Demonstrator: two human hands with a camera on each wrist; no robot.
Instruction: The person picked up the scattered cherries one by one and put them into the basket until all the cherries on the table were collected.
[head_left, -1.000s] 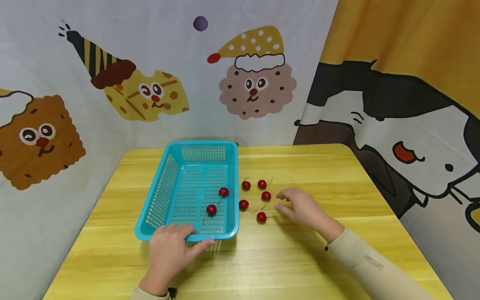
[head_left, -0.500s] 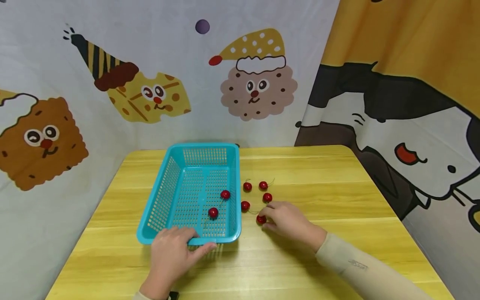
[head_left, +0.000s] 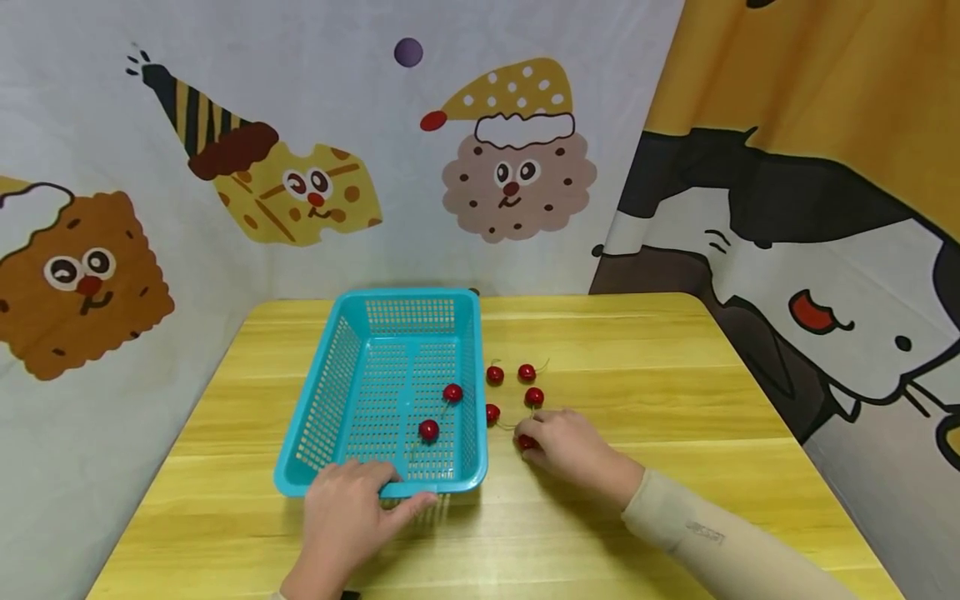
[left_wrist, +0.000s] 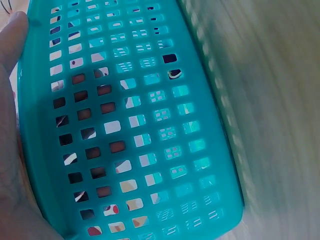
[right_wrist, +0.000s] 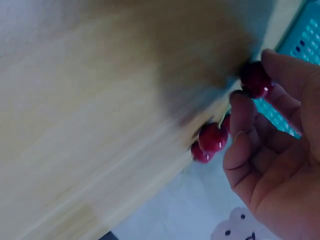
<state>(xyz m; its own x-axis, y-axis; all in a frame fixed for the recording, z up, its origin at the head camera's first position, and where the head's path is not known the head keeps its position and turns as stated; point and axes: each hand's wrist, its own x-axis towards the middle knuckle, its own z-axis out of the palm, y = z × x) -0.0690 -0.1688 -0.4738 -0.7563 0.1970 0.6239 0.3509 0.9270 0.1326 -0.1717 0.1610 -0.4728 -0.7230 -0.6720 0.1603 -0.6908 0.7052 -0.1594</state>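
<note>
My left hand (head_left: 347,518) grips the near rim of a blue plastic basket (head_left: 407,292), fingers over the edge and thumb along the outside. Through the left wrist view the basket's slotted wall (left_wrist: 145,120) fills most of the picture. Two red cherries, one at the right (head_left: 452,392) and one nearer (head_left: 428,430), lie inside on the basket floor. Right of the basket, my right hand (head_left: 567,447) pinches a cherry (right_wrist: 256,80) between thumb and fingertips, low over the table. Beyond that hand lie several more stemmed cherries, including one close by (head_left: 534,397).
The yellow wood-grain table (head_left: 637,342) carries everything. Another loose cherry (head_left: 492,414) sits close against the basket's right side, and two more, such as the far one (head_left: 527,372), lie farther back. A cartoon-printed cloth (head_left: 337,67) hangs behind the table.
My right hand has come left and toward me from beside the cherries to the nearest one, and its fingers have closed around it. My left hand keeps its hold on the basket rim.
</note>
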